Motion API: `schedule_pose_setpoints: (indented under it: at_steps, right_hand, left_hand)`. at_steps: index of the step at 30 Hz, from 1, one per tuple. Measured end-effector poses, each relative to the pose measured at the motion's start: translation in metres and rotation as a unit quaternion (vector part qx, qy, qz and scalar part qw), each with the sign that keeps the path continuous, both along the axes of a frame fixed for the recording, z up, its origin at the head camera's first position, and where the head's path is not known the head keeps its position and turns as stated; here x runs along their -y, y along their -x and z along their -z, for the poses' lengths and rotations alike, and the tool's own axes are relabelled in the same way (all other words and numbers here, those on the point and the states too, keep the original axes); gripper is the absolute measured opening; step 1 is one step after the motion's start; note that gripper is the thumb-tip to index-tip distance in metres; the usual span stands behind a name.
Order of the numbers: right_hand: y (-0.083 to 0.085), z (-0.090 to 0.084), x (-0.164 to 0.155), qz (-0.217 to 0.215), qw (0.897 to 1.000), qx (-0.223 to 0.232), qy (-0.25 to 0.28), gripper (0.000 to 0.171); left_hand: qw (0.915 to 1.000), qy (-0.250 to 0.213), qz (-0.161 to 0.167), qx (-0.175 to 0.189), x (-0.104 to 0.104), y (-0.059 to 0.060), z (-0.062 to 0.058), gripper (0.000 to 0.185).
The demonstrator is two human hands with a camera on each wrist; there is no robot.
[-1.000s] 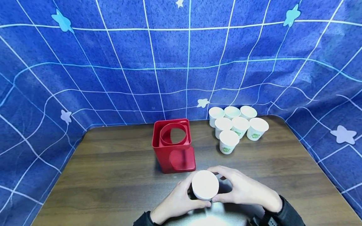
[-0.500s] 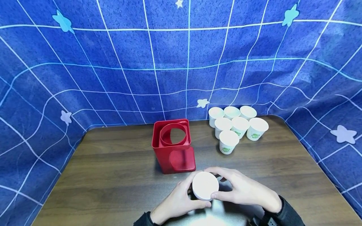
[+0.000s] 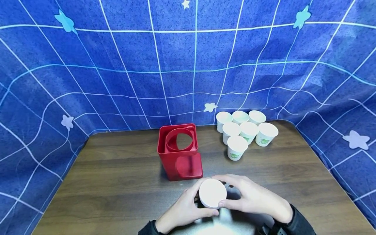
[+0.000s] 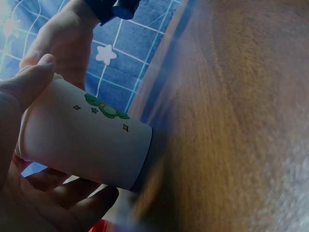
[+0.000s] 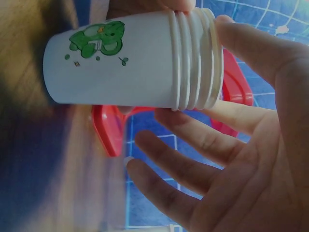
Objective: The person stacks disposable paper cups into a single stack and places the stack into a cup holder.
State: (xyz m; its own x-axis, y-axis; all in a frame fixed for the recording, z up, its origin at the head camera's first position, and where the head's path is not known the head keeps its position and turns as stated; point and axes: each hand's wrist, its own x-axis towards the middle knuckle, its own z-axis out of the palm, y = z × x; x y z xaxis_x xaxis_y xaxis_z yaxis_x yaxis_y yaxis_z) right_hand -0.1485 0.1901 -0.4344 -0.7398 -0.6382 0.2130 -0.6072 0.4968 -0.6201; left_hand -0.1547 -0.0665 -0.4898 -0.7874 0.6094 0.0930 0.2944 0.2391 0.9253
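Note:
A nested stack of white paper cups (image 3: 212, 193) with a green cartoon print stands at the table's near side, mouth up, its base down by the wood. Several rims show close together in the right wrist view. My left hand (image 3: 185, 206) grips the stack from the left, thumb in front and fingers behind. On the other side my right hand (image 3: 249, 197) pinches the stack at the topmost rims between thumb and index finger. Its other fingers (image 5: 181, 159) are spread apart from the cups. Both hands meet around the same stack.
Behind the hands stands a red square holder (image 3: 177, 163) with a round ring inside its top. Several single paper cups (image 3: 237, 147) stand upright in a cluster at the back right. A blue patterned cloth (image 3: 176, 49) hangs around the brown wooden table (image 3: 117, 182).
The right thumb and index finger have shifted slightly to the left along the stack's rim, the thumb a little higher. The left hand and the stack stay nearly where they were.

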Motion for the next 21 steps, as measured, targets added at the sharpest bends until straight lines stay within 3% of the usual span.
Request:
schedule_pose_setpoints:
  at_steps: [5, 10, 16, 21]
  right_hand:
    - [-0.006, -0.010, -0.001, 0.030, 0.997, -0.067, -0.019, 0.058]
    - [-0.009, -0.022, -0.005, 0.042, 0.990, -0.131, 0.011, 0.057]
    - [-0.014, -0.036, -0.010, 0.060, 0.983, -0.171, 0.034, 0.064]
    - [-0.016, -0.052, -0.015, 0.081, 0.970, -0.224, 0.053, 0.061]
  left_hand:
    - [1.0000, 0.001, -0.001, -0.004, 0.001, 0.000, 0.001, 0.080]
    - [0.9999, 0.001, -0.003, -0.011, 0.003, -0.001, 0.001, 0.078]
    - [0.9998, -0.004, -0.001, -0.018, 0.004, 0.000, 0.000, 0.077]
    - [0.9999, -0.007, 0.002, -0.013, 0.003, 0.002, 0.000, 0.076]
